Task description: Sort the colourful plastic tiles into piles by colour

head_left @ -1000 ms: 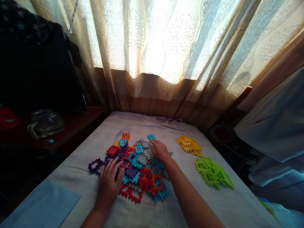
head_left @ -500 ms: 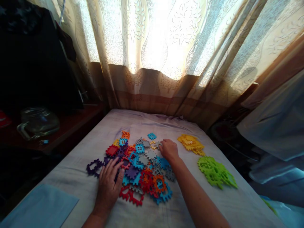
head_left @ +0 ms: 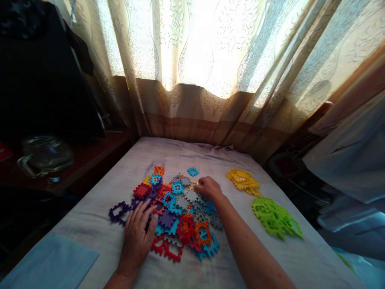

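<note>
A mixed heap of toothed plastic building pieces (head_left: pixel 182 200) lies on the sheet, in red, blue, purple, orange and grey. My left hand (head_left: pixel 140 224) rests at the heap's left side, fingers spread over purple pieces (head_left: pixel 167 218). At its far right edge my right hand (head_left: pixel 210 188) pinches a small yellow building piece (head_left: pixel 194 182), which is tilted on edge and partly hidden by the fingers. Grey pieces (head_left: pixel 191 195) lie just below that hand. A single blue piece (head_left: pixel 193 171) sits apart beyond the heap.
To the right are a yellow pile (head_left: pixel 243 182) and a green pile (head_left: pixel 275 216) of similar pieces. A light blue sheet (head_left: pixel 51 261) lies at the near left. On the dark side table stands a glass jug (head_left: pixel 46 154). Curtains (head_left: pixel 192 108) hang behind the bed.
My right hand has shifted slightly left and closed on the yellow piece, which has lifted from lying flat to standing on edge. My left hand has stayed in place.
</note>
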The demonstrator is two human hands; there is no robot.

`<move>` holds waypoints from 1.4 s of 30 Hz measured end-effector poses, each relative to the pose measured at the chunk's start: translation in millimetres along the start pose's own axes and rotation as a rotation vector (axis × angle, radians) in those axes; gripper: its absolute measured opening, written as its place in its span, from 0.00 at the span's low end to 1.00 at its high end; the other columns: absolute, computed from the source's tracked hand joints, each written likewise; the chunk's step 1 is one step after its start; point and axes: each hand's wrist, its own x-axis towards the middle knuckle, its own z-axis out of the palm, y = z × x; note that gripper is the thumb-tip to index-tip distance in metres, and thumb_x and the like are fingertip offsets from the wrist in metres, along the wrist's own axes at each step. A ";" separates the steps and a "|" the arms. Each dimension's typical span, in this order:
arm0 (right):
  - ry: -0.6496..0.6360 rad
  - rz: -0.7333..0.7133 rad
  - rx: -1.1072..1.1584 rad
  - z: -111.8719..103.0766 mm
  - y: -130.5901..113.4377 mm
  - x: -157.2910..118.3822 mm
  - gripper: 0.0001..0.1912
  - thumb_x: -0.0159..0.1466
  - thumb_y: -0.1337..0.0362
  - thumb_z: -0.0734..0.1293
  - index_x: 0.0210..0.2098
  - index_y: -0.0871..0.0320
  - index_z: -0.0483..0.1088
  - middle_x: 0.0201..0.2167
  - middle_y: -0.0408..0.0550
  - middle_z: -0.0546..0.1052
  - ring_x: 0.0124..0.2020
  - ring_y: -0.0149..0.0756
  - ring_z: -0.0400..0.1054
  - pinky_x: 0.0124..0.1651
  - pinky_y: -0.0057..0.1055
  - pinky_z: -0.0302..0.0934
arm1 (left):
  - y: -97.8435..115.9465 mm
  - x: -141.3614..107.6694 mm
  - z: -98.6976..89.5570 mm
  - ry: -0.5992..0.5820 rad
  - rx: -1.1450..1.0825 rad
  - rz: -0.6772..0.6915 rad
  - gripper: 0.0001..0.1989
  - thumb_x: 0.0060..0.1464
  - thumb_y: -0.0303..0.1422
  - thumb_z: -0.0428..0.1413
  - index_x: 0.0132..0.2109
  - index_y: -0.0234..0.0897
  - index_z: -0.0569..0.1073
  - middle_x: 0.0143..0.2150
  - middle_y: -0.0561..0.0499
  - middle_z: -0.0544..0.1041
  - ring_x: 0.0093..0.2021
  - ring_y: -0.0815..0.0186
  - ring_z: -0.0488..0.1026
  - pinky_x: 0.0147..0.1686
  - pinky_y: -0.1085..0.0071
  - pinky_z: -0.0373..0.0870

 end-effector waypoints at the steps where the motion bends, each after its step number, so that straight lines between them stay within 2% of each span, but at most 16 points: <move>1: -0.013 -0.009 0.010 0.9 -2.5 2.2 0.19 0.59 0.50 0.66 0.44 0.51 0.77 0.47 0.52 0.77 0.46 0.42 0.71 0.41 0.31 0.59 | -0.3 -0.1 -0.3 -0.004 0.001 0.001 0.17 0.63 0.42 0.46 0.51 0.45 0.75 0.59 0.47 0.74 0.62 0.54 0.66 0.61 0.48 0.59; 4: -0.032 -0.018 0.044 3.9 -10.0 7.2 0.21 0.55 0.50 0.70 0.46 0.51 0.76 0.48 0.51 0.76 0.47 0.42 0.70 0.43 0.31 0.60 | -2.1 -0.4 -1.0 -0.013 0.007 0.013 0.18 0.63 0.42 0.46 0.52 0.45 0.75 0.60 0.47 0.73 0.62 0.54 0.65 0.61 0.48 0.59; 6: -0.022 0.001 0.064 5.3 -11.7 8.7 0.22 0.53 0.51 0.72 0.45 0.53 0.75 0.44 0.51 0.78 0.44 0.41 0.71 0.41 0.30 0.60 | -4.2 -0.6 -0.7 -0.015 0.013 0.029 0.18 0.63 0.42 0.46 0.53 0.45 0.74 0.60 0.47 0.73 0.62 0.54 0.66 0.61 0.49 0.59; 9: 0.048 0.047 0.108 2.9 -2.0 10.2 0.17 0.55 0.55 0.71 0.43 0.53 0.74 0.39 0.47 0.79 0.40 0.37 0.72 0.38 0.27 0.59 | -7.8 -0.4 1.3 0.007 0.023 0.058 0.17 0.63 0.42 0.46 0.52 0.46 0.74 0.59 0.47 0.73 0.61 0.54 0.67 0.61 0.49 0.59; 12: 0.155 0.141 0.130 -9.3 28.0 12.9 0.10 0.61 0.61 0.66 0.42 0.54 0.74 0.39 0.46 0.80 0.40 0.34 0.72 0.39 0.26 0.59 | -11.4 0.0 3.6 0.030 0.030 0.081 0.17 0.63 0.43 0.46 0.51 0.46 0.75 0.58 0.47 0.74 0.60 0.53 0.67 0.60 0.49 0.60; 18: 0.309 0.382 0.085 -46.2 112.9 13.7 0.13 0.63 0.65 0.61 0.39 0.60 0.77 0.37 0.52 0.80 0.38 0.37 0.73 0.36 0.28 0.60 | -17.8 -0.3 6.3 0.023 0.033 0.109 0.17 0.62 0.43 0.47 0.51 0.47 0.74 0.58 0.47 0.74 0.60 0.52 0.68 0.59 0.49 0.61; 20: 0.328 0.423 0.066 -51.8 130.2 11.6 0.13 0.62 0.66 0.61 0.39 0.61 0.77 0.37 0.53 0.80 0.38 0.38 0.73 0.36 0.29 0.60 | -19.0 -0.6 7.0 0.029 0.038 0.111 0.17 0.62 0.43 0.46 0.51 0.47 0.74 0.58 0.47 0.74 0.60 0.53 0.68 0.59 0.49 0.61; 22: 0.330 0.441 0.048 -52.1 137.5 9.5 0.14 0.62 0.67 0.60 0.40 0.61 0.77 0.38 0.52 0.80 0.38 0.39 0.73 0.36 0.29 0.60 | -19.4 -0.6 7.3 0.022 0.044 0.109 0.18 0.63 0.43 0.46 0.51 0.46 0.74 0.58 0.46 0.74 0.60 0.53 0.68 0.59 0.49 0.60; 25: 0.317 0.414 0.023 -45.7 132.1 7.6 0.15 0.65 0.66 0.59 0.43 0.59 0.76 0.42 0.52 0.80 0.42 0.38 0.73 0.40 0.28 0.62 | -18.5 0.1 6.4 -0.014 0.053 0.098 0.18 0.62 0.44 0.46 0.50 0.45 0.75 0.58 0.46 0.74 0.60 0.53 0.67 0.59 0.51 0.60; 29: 0.246 0.304 -0.014 -32.8 106.1 9.8 0.17 0.67 0.61 0.59 0.52 0.55 0.73 0.50 0.50 0.77 0.50 0.36 0.71 0.49 0.27 0.61 | -15.3 1.0 4.8 -0.002 0.062 0.091 0.19 0.62 0.45 0.45 0.50 0.44 0.76 0.57 0.46 0.75 0.60 0.53 0.68 0.59 0.51 0.61; 33: 0.121 0.294 -0.084 -23.4 78.9 16.2 0.20 0.65 0.54 0.63 0.50 0.59 0.75 0.48 0.59 0.77 0.50 0.46 0.72 0.49 0.35 0.63 | -11.6 1.0 3.9 0.029 0.060 0.099 0.18 0.62 0.44 0.46 0.50 0.45 0.76 0.57 0.47 0.75 0.59 0.54 0.68 0.59 0.52 0.61; 36: 0.069 0.311 -0.134 -20.4 65.8 21.3 0.19 0.64 0.59 0.63 0.49 0.64 0.76 0.51 0.66 0.74 0.50 0.50 0.72 0.48 0.37 0.64 | -9.8 1.3 3.7 0.031 0.052 0.092 0.18 0.62 0.44 0.47 0.50 0.45 0.76 0.57 0.47 0.75 0.60 0.54 0.68 0.59 0.52 0.60; 39: 0.058 0.307 -0.159 -21.6 61.5 25.1 0.17 0.65 0.68 0.60 0.49 0.63 0.76 0.51 0.65 0.75 0.51 0.47 0.72 0.49 0.35 0.64 | -9.6 1.7 4.0 0.037 0.057 0.101 0.17 0.62 0.44 0.47 0.49 0.45 0.76 0.57 0.46 0.75 0.59 0.53 0.68 0.58 0.51 0.61; 42: 0.077 0.328 -0.166 -29.0 69.1 26.6 0.19 0.66 0.70 0.57 0.50 0.63 0.75 0.48 0.63 0.77 0.50 0.44 0.72 0.49 0.33 0.64 | -10.1 1.9 4.5 0.050 0.055 0.119 0.17 0.62 0.43 0.47 0.49 0.45 0.76 0.57 0.46 0.75 0.59 0.53 0.68 0.58 0.51 0.62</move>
